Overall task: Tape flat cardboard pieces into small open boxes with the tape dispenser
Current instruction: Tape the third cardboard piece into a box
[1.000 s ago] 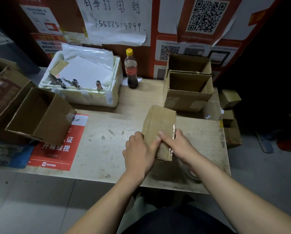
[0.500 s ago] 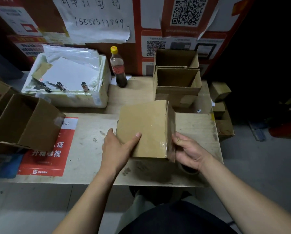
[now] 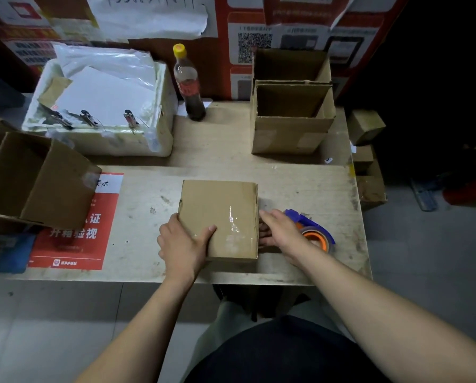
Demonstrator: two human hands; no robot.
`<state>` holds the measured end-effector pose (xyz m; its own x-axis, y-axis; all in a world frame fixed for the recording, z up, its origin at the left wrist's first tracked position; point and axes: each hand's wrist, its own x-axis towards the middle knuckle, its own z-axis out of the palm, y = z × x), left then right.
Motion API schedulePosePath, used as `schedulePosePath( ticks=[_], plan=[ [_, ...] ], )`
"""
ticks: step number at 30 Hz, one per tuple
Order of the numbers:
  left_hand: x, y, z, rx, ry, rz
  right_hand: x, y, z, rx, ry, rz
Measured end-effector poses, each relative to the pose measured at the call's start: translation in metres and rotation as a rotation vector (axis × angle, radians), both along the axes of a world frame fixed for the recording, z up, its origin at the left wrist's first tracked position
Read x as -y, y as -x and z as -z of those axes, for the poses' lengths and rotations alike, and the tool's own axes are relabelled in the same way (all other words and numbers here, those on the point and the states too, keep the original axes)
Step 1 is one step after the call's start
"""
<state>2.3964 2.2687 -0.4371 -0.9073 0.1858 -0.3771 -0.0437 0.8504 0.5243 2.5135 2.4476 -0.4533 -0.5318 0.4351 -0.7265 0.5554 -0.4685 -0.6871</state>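
A small cardboard box (image 3: 220, 217) sits bottom-up on the counter (image 3: 300, 186), near its front edge, with shiny tape across the top face. The left hand (image 3: 183, 244) has its grip on the box's near-left corner, thumb lying on top, fingers down the side. The right hand (image 3: 282, 233) is at the box's right wall, fingers against it; whether that grip is clamped, I cannot tell. Just beyond the right hand lies the blue tape dispenser (image 3: 314, 230) with its orange roll. Two open boxes (image 3: 292, 131) stand at the back right.
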Motion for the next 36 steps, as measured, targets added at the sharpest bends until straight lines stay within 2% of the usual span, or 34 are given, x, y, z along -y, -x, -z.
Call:
schedulePosePath(
  ticks=[5,9,15,25,27,29,32,36],
  plan=[
    [0.001,0.002,0.006,-0.008,-0.015,-0.003,-0.008,0.007,0.006,0.048,0.010,-0.173],
    [0.000,0.002,0.008,-0.020,-0.008,0.005,-0.008,0.017,0.008,0.093,-0.014,-0.136],
    [0.002,0.003,0.010,-0.024,-0.012,0.016,-0.027,0.018,0.003,0.087,-0.016,-0.203],
    [0.001,0.004,0.011,-0.030,-0.018,0.002,-0.029,0.029,0.004,0.011,-0.225,-0.187],
    [0.001,0.003,0.011,-0.028,-0.024,0.002,-0.027,0.020,0.006,0.006,-0.156,-0.195],
    [0.001,0.002,0.011,-0.028,-0.025,-0.001,-0.026,0.011,0.006,0.045,-0.066,-0.286],
    [0.001,0.002,0.011,-0.030,-0.025,-0.002,-0.024,0.003,0.005,0.117,-0.175,-0.502],
    [0.001,0.001,0.011,-0.030,-0.022,-0.002,-0.020,0.006,0.002,0.100,-0.277,-0.564]
  ],
)
